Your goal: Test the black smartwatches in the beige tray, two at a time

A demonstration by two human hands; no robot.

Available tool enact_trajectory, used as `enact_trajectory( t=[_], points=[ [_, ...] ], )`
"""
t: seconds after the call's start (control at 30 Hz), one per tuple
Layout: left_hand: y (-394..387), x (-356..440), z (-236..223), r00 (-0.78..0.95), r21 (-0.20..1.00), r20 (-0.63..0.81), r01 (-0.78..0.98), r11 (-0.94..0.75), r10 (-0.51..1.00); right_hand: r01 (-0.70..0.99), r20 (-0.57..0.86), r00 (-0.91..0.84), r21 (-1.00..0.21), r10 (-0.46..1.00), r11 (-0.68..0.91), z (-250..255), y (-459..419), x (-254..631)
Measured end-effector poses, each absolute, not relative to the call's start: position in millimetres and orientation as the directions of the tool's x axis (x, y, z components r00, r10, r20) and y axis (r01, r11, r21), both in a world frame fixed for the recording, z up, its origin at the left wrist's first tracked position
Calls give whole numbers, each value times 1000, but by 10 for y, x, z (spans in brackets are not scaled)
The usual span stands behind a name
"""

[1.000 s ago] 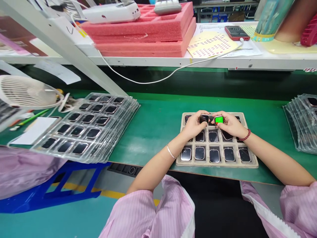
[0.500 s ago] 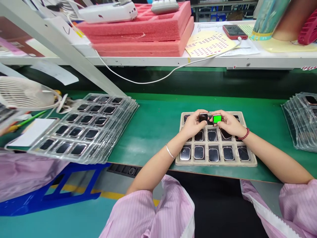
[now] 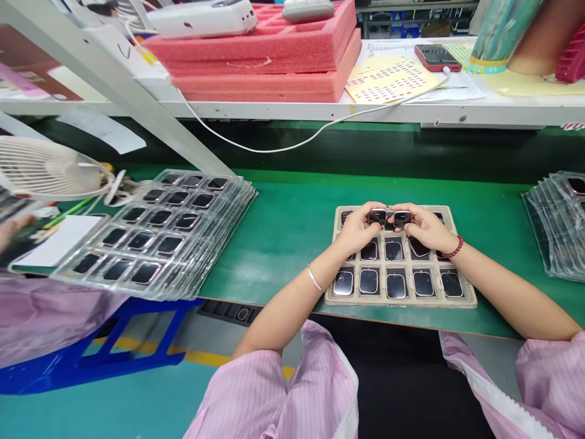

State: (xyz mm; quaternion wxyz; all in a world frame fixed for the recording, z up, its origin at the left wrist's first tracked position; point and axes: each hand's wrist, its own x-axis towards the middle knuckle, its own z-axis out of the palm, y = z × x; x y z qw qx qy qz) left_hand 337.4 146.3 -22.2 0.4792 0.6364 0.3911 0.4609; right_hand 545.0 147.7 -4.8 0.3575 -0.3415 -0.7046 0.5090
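Observation:
Between its thumb and fingers my left hand (image 3: pixel 361 229) holds a smartwatch (image 3: pixel 377 216) without a strap, its dark screen tilted up. A second smartwatch (image 3: pixel 402 219), also dark, is gripped in my right hand (image 3: pixel 426 229) close beside the first. Both hands are above the back row of a beige tray (image 3: pixel 470 300), hiding part of that row. Square watch faces lie in the tray's pockets, among them a front-row watch (image 3: pixel 395 286) with a black screen and light rim. One watch (image 3: pixel 419 247) in the middle row sits askew.
A stack of clear trays (image 3: pixel 176 268) holding watches stands at left, beside a white fan (image 3: pixel 50 169). Another clear-tray stack (image 3: pixel 555 231) is at far right. A shelf (image 3: pixel 283 111) crosses behind, bearing pink foam (image 3: pixel 256 61) and a phone (image 3: pixel 437 58). Another person's hand (image 3: pixel 13 230) shows at far left.
The smartwatch screen in my right hand has gone from bright green to dark. Both hands stay over the tray, still holding the watches. Another person's hand at far left has shifted.

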Motion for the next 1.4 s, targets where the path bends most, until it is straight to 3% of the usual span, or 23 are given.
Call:
enact_trajectory(
  t=[0.23,0.43,0.57,0.83,1.0,1.13,1.4],
  points=[
    [1457,3386,-193,280,976,188,54,-211,941,95,148,-521,-968,840,230,-65,1477,5458],
    [1452,3375,-171,304,988,152,-52,-143,941,53,155,-480,-977,864,205,-100,1501,5472],
    [1455,3353,-128,363,978,53,-208,25,930,-21,46,-429,-999,902,41,-99,1535,5502],
    [1514,3282,-31,535,870,-141,-335,362,833,-201,-154,-450,-942,880,-268,20,1649,5621],
    [1546,3250,-18,548,830,-193,-352,434,814,-295,-205,-462,-882,863,-367,25,1695,5651],
    [1514,3276,-23,518,862,-168,-335,379,839,-296,-149,-474,-901,868,-316,16,1658,5623],
    [1395,3417,-70,379,985,11,-164,56,926,-82,80,-410,-995,909,51,-73,1511,5466]
  ],
)
